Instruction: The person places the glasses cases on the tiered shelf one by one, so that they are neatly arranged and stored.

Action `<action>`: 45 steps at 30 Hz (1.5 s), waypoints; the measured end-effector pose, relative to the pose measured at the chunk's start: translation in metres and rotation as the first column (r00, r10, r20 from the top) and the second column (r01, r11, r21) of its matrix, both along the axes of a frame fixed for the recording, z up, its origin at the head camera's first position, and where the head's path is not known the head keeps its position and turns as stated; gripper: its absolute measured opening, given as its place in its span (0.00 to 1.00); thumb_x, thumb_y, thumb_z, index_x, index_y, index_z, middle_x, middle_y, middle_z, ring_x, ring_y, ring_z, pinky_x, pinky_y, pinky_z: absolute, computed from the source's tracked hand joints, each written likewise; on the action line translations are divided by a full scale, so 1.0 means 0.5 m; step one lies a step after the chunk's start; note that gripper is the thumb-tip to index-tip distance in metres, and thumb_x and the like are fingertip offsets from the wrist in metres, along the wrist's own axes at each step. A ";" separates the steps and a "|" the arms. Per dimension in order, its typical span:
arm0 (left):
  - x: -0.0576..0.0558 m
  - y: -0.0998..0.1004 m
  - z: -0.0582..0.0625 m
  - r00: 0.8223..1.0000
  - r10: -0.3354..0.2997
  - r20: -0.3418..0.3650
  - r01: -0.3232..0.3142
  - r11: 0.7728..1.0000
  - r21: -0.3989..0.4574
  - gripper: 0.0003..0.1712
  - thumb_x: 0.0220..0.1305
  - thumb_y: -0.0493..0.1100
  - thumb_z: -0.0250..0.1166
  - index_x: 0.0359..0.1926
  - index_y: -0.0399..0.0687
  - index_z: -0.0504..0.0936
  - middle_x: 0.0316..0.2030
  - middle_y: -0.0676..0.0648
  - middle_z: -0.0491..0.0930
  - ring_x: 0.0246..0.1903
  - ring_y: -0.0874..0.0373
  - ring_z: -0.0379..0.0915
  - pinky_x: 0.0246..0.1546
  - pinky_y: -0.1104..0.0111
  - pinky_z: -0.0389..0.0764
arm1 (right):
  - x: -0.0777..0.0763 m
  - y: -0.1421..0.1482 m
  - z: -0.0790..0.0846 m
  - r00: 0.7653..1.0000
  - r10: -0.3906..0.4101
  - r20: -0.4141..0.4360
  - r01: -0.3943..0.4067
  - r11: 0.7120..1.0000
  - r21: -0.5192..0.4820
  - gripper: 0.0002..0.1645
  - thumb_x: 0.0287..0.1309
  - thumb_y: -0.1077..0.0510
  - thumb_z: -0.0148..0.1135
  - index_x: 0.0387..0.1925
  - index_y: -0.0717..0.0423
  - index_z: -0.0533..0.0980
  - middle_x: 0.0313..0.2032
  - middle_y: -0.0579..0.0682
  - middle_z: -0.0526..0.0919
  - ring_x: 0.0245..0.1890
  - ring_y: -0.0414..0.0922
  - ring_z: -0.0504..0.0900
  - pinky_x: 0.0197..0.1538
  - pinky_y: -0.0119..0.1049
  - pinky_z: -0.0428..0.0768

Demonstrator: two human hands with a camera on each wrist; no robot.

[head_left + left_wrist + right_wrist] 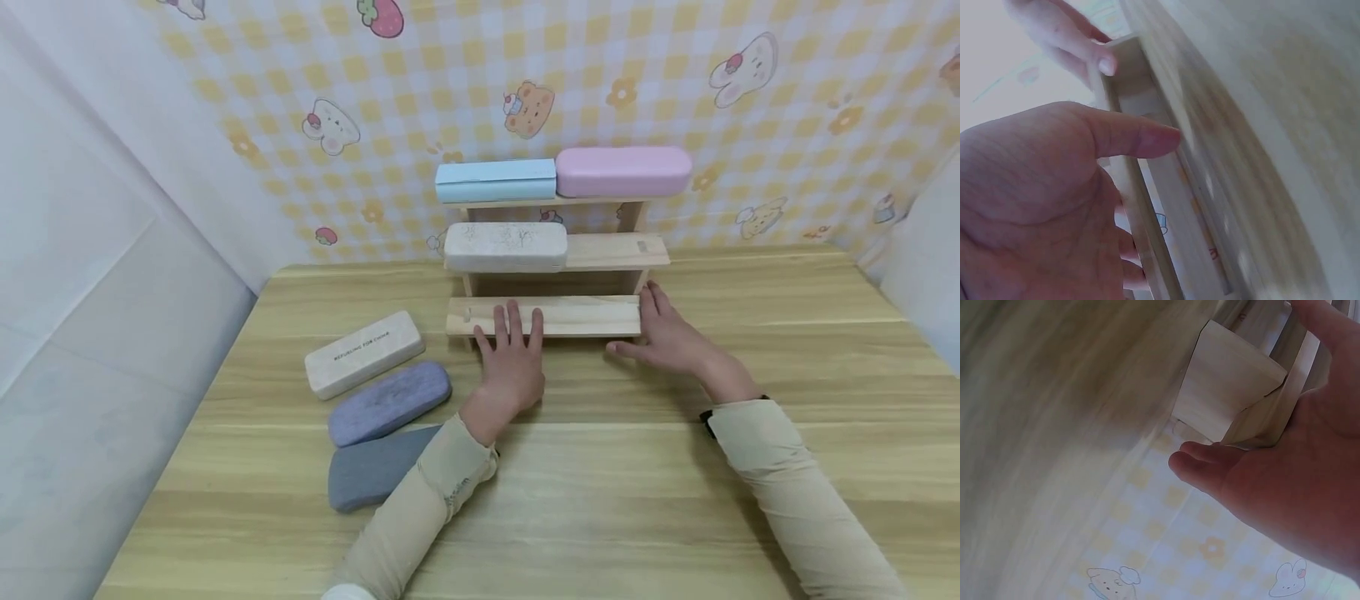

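Note:
A three-step wooden rack stands toward the back of the table. My left hand rests its spread fingers on the lowest board, near its left part; the left wrist view shows its thumb stretched out at the front, below the board's edge. At the board's right end is my right hand, fingers laid along the side and thumb pointing left in front. A whitish patterned glasses case lies on the middle step's left half. The top step bears a light blue case and a pink case.
Left of the rack, three cases lie slanted on the table: a whitish one with lettering, a purple one and a grey-blue one partly behind my left sleeve. A yellow checked cloth hangs behind.

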State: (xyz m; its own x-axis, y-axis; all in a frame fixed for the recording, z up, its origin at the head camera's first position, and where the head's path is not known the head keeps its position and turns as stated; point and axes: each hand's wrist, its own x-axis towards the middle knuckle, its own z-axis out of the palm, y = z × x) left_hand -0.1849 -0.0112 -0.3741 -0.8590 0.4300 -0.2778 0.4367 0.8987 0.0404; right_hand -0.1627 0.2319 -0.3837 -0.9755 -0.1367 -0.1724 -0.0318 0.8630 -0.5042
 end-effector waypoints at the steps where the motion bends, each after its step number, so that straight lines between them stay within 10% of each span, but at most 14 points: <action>1: 0.000 -0.005 0.004 1.000 -0.003 0.014 0.003 1.000 0.020 0.47 0.75 0.51 0.54 0.82 0.55 0.35 0.81 0.36 0.28 0.81 0.41 0.23 0.77 0.39 0.42 | 0.000 -0.001 0.000 1.000 0.002 0.004 -0.002 1.000 -0.006 0.69 0.65 0.40 0.63 0.74 0.78 0.27 0.74 0.79 0.27 0.76 0.74 0.34 0.75 0.67 0.49; 11: 0.014 -0.086 0.101 0.958 -0.167 0.235 0.083 0.940 0.332 0.42 0.77 0.48 0.50 0.81 0.50 0.39 0.81 0.39 0.30 0.81 0.47 0.22 0.78 0.40 0.38 | 0.009 -0.002 -0.002 1.000 0.008 0.017 -0.007 0.999 -0.043 0.70 0.67 0.40 0.61 0.73 0.77 0.24 0.74 0.79 0.25 0.74 0.75 0.47 0.74 0.67 0.53; 17: 0.013 -0.196 0.136 0.952 -0.266 0.151 0.191 0.903 0.384 0.39 0.78 0.48 0.50 0.80 0.40 0.45 0.80 0.33 0.42 0.81 0.39 0.32 0.76 0.39 0.44 | 0.022 0.014 -0.011 0.999 -0.033 0.011 0.034 0.999 -0.029 0.69 0.67 0.38 0.60 0.74 0.75 0.24 0.74 0.80 0.27 0.75 0.76 0.41 0.72 0.69 0.54; 30: -0.048 -0.383 0.133 0.982 -0.082 0.172 -0.022 0.846 0.533 0.44 0.77 0.52 0.53 0.80 0.37 0.42 0.79 0.31 0.42 0.78 0.32 0.38 0.74 0.37 0.49 | 0.019 0.022 -0.006 0.999 -0.037 0.039 0.037 0.999 -0.011 0.69 0.69 0.35 0.55 0.73 0.77 0.24 0.74 0.78 0.25 0.76 0.74 0.33 0.74 0.68 0.49; 36: -0.070 -0.436 0.122 0.981 0.022 0.193 -0.119 0.854 0.507 0.45 0.77 0.54 0.52 0.80 0.37 0.42 0.79 0.29 0.36 0.78 0.29 0.27 0.73 0.33 0.44 | 0.010 0.007 -0.002 0.998 -0.029 0.048 0.030 1.000 -0.009 0.69 0.68 0.34 0.55 0.73 0.76 0.24 0.75 0.77 0.24 0.77 0.73 0.33 0.74 0.68 0.49; 45: -0.093 -0.489 0.092 0.974 0.063 0.220 -0.150 0.901 0.406 0.47 0.72 0.49 0.59 0.75 0.22 0.47 0.73 0.19 0.48 0.73 0.22 0.43 0.71 0.35 0.52 | 0.001 -0.003 0.001 0.999 -0.021 0.038 0.021 1.000 -0.013 0.69 0.68 0.35 0.57 0.73 0.78 0.25 0.75 0.79 0.26 0.76 0.74 0.34 0.74 0.67 0.50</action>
